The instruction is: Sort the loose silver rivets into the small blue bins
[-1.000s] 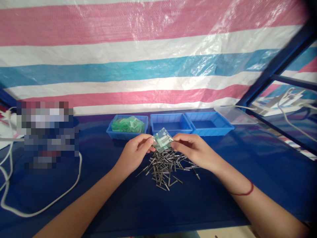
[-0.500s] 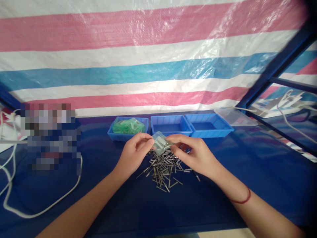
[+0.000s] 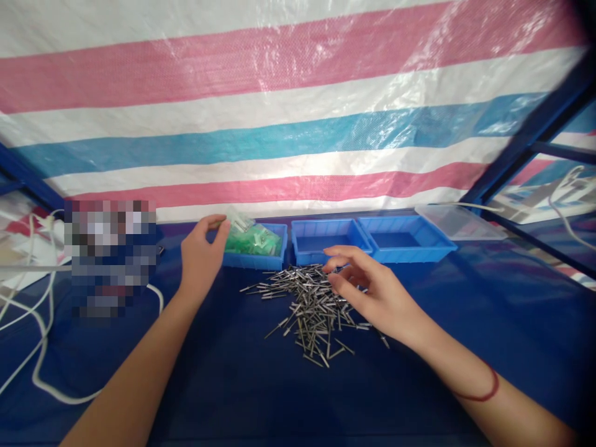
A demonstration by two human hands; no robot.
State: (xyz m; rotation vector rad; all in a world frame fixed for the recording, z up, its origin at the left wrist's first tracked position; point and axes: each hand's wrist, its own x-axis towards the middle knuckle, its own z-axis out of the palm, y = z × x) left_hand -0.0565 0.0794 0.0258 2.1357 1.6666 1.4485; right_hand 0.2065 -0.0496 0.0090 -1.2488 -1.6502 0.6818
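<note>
A person's left hand (image 3: 205, 245) pinches the edge of a small, crinkly clear plastic packet (image 3: 239, 221) between thumb and fingers, over the left blue plastic bin (image 3: 256, 261). That ribbed, rectangular bin holds a heap of glossy green-tinted packets (image 3: 261, 241). The right hand (image 3: 372, 288), loosely curled with fingers parted, is over the edge of a pile of slim, silvery metal blind rivets (image 3: 316, 310); whether it touches them, I cannot tell. Beside the left bin stand 2 matching bins, the middle bin (image 3: 326, 241) and right bin (image 3: 410, 253), and a flat, translucent plastic sheet (image 3: 465, 223) lies just past them. The tabletop (image 3: 233, 397) is smooth, shiny dark blue. Behind it hangs a wrinkled, woven plastic tarp (image 3: 279, 136) striped pink, white and blue, beside a dark blue metal post (image 3: 526, 139). White cables (image 3: 51, 391) loop at left.
</note>
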